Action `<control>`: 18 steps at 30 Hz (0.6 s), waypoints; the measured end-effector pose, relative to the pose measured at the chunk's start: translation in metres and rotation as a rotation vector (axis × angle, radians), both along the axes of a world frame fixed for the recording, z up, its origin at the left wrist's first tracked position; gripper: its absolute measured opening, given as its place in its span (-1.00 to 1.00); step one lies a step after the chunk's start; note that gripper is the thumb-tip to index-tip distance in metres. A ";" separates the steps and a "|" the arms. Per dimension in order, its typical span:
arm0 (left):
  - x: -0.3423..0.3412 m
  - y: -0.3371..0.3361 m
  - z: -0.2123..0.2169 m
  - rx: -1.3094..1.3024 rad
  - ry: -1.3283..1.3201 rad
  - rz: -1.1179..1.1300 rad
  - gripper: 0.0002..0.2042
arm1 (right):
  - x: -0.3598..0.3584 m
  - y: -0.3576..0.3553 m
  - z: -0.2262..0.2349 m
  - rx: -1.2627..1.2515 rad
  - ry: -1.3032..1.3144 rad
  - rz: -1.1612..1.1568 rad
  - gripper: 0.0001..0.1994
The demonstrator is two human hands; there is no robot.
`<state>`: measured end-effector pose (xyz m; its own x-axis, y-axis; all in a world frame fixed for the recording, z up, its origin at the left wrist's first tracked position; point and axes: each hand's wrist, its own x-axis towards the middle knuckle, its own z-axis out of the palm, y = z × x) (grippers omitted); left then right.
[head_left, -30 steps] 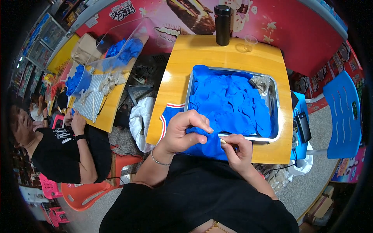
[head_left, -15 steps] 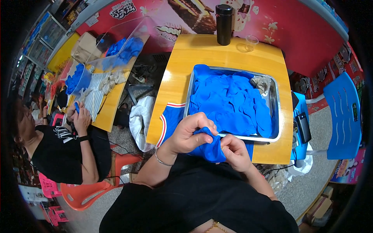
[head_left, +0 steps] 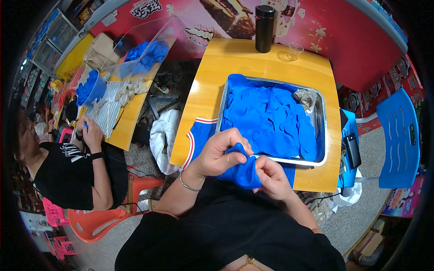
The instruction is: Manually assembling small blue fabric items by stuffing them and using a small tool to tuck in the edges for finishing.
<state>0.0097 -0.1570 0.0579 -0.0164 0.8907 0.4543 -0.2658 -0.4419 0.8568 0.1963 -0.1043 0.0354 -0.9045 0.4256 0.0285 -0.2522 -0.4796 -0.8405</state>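
Observation:
Close to my body, at the near edge of the table, my left hand [head_left: 219, 153] grips a blue piece of thin fabric [head_left: 245, 175] between thumb and fingers. My right hand [head_left: 275, 179] pinches the right edge of the same piece. The fabric hangs bunched between both hands, and its full shape is hidden. Just beyond stands a metal tray [head_left: 323, 135], heaped with several flat, rounded blue fabric pieces [head_left: 266, 110]. A crumpled greyish translucent bundle [head_left: 306, 98] lies in its far right corner. Blue cloth with red-and-white trim [head_left: 203, 132] lies partly under the tray.
A black bottle [head_left: 264, 29] and a clear cup [head_left: 295, 50] stand at the back of the yellow table [head_left: 212, 63]. To the right is a blue chair [head_left: 398, 140] with a phone [head_left: 352, 149] near it. A co-worker [head_left: 68, 176] sits left at another table holding something blue.
The view has shifted slightly. My hands keep their hold on the blue fabric, with only small finger movement; the right fingers sit a little differently on its edge.

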 end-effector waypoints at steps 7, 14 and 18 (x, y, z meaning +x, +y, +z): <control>0.003 -0.005 0.016 0.050 0.232 0.252 -0.59 | -0.005 0.000 -0.005 0.611 -0.169 -0.505 -0.91; 0.003 -0.002 0.017 -0.017 0.282 0.249 -0.59 | -0.010 -0.003 -0.002 0.662 -0.189 -0.570 -0.91; 0.003 -0.001 0.011 -0.017 0.239 0.245 -0.58 | -0.009 -0.003 -0.007 0.454 -0.115 -0.427 -0.90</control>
<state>0.0124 -0.1578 0.0686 -0.1252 0.8808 0.4566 0.0558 -0.4533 0.8896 0.1875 -0.1068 0.0285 -0.6660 0.7177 0.2036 -0.2384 0.0539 -0.9697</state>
